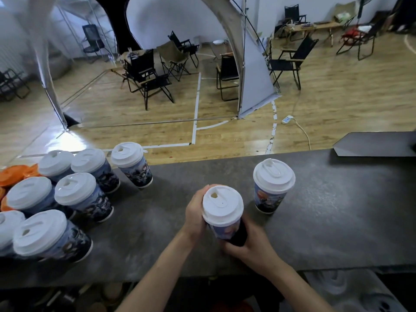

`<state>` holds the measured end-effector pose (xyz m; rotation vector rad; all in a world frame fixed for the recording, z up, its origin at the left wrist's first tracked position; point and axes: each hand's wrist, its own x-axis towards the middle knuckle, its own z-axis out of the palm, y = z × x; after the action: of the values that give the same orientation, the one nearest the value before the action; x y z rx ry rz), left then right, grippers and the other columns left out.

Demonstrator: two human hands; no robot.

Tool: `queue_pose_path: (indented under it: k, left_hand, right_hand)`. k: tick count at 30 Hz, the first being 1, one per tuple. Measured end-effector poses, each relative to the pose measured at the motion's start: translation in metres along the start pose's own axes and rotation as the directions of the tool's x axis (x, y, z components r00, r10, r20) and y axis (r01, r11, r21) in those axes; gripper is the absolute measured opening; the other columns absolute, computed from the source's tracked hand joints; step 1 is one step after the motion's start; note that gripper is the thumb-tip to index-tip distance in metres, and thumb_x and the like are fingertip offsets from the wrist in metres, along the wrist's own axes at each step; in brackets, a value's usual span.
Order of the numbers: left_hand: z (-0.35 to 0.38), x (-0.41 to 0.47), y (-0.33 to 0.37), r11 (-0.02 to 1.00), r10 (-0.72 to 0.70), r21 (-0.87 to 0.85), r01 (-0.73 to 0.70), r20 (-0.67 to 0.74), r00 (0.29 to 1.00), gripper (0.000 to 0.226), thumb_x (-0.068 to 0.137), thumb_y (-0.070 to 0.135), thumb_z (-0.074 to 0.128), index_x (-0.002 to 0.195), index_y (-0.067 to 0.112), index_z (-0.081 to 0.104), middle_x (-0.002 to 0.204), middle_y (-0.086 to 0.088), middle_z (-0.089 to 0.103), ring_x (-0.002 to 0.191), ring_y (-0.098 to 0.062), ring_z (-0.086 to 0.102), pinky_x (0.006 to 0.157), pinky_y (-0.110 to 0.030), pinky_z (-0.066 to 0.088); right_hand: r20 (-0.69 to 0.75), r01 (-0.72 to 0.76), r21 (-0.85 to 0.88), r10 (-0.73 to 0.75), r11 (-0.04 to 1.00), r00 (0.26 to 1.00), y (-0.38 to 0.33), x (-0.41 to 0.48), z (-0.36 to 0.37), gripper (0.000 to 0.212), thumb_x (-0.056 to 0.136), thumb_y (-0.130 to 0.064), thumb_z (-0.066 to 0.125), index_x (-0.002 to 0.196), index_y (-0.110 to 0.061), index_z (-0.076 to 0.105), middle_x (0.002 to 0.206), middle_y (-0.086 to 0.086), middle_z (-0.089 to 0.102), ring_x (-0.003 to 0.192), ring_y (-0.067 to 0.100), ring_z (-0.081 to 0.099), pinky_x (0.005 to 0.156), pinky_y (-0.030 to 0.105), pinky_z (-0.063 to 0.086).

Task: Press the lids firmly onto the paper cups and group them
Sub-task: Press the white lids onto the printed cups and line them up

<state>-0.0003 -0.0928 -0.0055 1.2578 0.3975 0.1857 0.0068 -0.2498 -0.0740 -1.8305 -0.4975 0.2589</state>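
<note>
Both our bare forearms reach in from below and meet at the centre. Our left hand [197, 213] curls round the upper part of the cup [222, 229]. Our right hand [252, 244] grips its lower body.

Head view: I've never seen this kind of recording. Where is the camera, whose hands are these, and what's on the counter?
No machine here: the camera sits on a person's head, looking down at their bare hands. The left hand wraps its fingers round the white lid of a printed paper cup; the right hand grips the cup lower down. On the dark counter another lidded cup stands alone to the right, and a cluster of lidded cups stands at the left beside some orange lids.
</note>
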Motion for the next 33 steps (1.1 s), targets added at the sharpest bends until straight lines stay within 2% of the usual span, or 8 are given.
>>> queue_pose_path:
  k: [3,7,12,21,23,25,27,33]
  left_hand:
    - [-0.003,0.006,0.011,0.963,-0.177,-0.214,0.166,-0.036,0.983,0.049,0.107,0.036,0.038,0.095,0.007,0.074,0.092,-0.009,0.077,0.089,-0.024,0.070,0.083,-0.035,0.054]
    - [-0.013,0.013,0.042,0.977,-0.154,-0.126,0.173,0.148,0.977,0.078,0.095,0.071,0.036,0.138,0.008,0.058,0.131,-0.021,0.067,0.120,-0.037,0.065,0.103,-0.050,0.050]
    - [-0.013,0.007,0.101,0.986,0.157,-0.113,-0.127,0.326,0.932,0.066,0.079,0.021,0.075,0.137,0.002,0.051,0.115,-0.021,0.068,0.097,-0.032,0.070,0.085,-0.043,0.059]
    - [0.013,-0.010,0.143,0.973,0.218,-0.143,-0.183,0.296,0.930,0.066,0.086,0.023,0.075,0.139,-0.002,0.046,0.112,-0.024,0.066,0.090,-0.032,0.071,0.077,-0.039,0.060]
    - [0.016,-0.011,0.150,0.968,0.239,-0.143,-0.207,0.264,0.934,0.072,0.079,0.025,0.080,0.138,-0.001,0.048,0.111,-0.022,0.066,0.092,-0.032,0.069,0.078,-0.039,0.060]
    - [0.020,-0.011,0.155,0.966,0.255,-0.092,-0.241,0.199,0.946,0.073,0.074,0.028,0.083,0.136,0.004,0.052,0.112,-0.016,0.069,0.094,-0.029,0.070,0.077,-0.038,0.059]
    - [0.022,-0.012,0.155,0.960,0.281,-0.037,-0.279,0.169,0.945,0.060,0.076,0.029,0.082,0.129,0.013,0.058,0.107,-0.008,0.073,0.089,-0.022,0.073,0.072,-0.033,0.058]
    - [0.026,-0.010,0.159,0.942,0.332,-0.004,-0.336,0.166,0.928,0.050,0.076,0.033,0.082,0.118,0.013,0.065,0.096,-0.005,0.075,0.086,-0.022,0.073,0.070,-0.032,0.058]
  right_hand:
    - [0.006,-0.040,0.067,0.040,0.997,0.999,-0.008,0.001,0.002,0.056,0.076,-0.032,0.084,0.124,-0.028,0.057,0.117,-0.017,0.072,0.110,0.002,0.068,0.093,0.026,0.054]
    - [0.000,-0.095,0.236,0.098,0.967,0.995,-0.047,0.011,0.001,0.053,0.075,-0.051,0.081,0.114,-0.021,0.064,0.108,-0.009,0.077,0.102,0.012,0.072,0.086,0.026,0.055]
    - [0.059,-0.087,0.441,0.068,0.893,0.996,-0.120,0.023,-0.011,0.041,0.090,-0.041,0.074,0.118,-0.012,0.068,0.112,0.006,0.077,0.106,0.019,0.073,0.089,0.032,0.059]
    - [0.179,-0.185,0.653,0.088,0.735,0.980,-0.180,0.020,-0.027,0.048,0.083,-0.043,0.070,0.119,-0.011,0.068,0.106,0.014,0.076,0.090,0.028,0.072,0.075,0.045,0.060]
    - [0.091,-0.101,0.561,0.060,0.822,0.994,-0.184,0.017,-0.030,0.055,0.076,-0.050,0.077,0.117,-0.016,0.068,0.102,0.006,0.077,0.089,0.021,0.074,0.077,0.045,0.063]
    - [-0.078,0.061,0.161,-0.049,0.985,0.996,-0.184,0.015,-0.036,0.058,0.072,-0.058,0.079,0.116,-0.027,0.060,0.095,-0.008,0.076,0.085,0.008,0.074,0.077,0.036,0.062]
    - [-0.220,0.172,-0.213,-0.219,0.962,0.950,-0.182,0.014,-0.041,0.055,0.073,-0.054,0.082,0.115,-0.038,0.050,0.087,-0.017,0.070,0.079,0.001,0.069,0.068,0.022,0.055]
    - [-0.249,0.178,-0.260,-0.244,0.949,0.937,-0.190,0.013,-0.044,0.054,0.073,-0.053,0.082,0.112,-0.039,0.049,0.085,-0.018,0.068,0.079,-0.001,0.066,0.065,0.015,0.049]
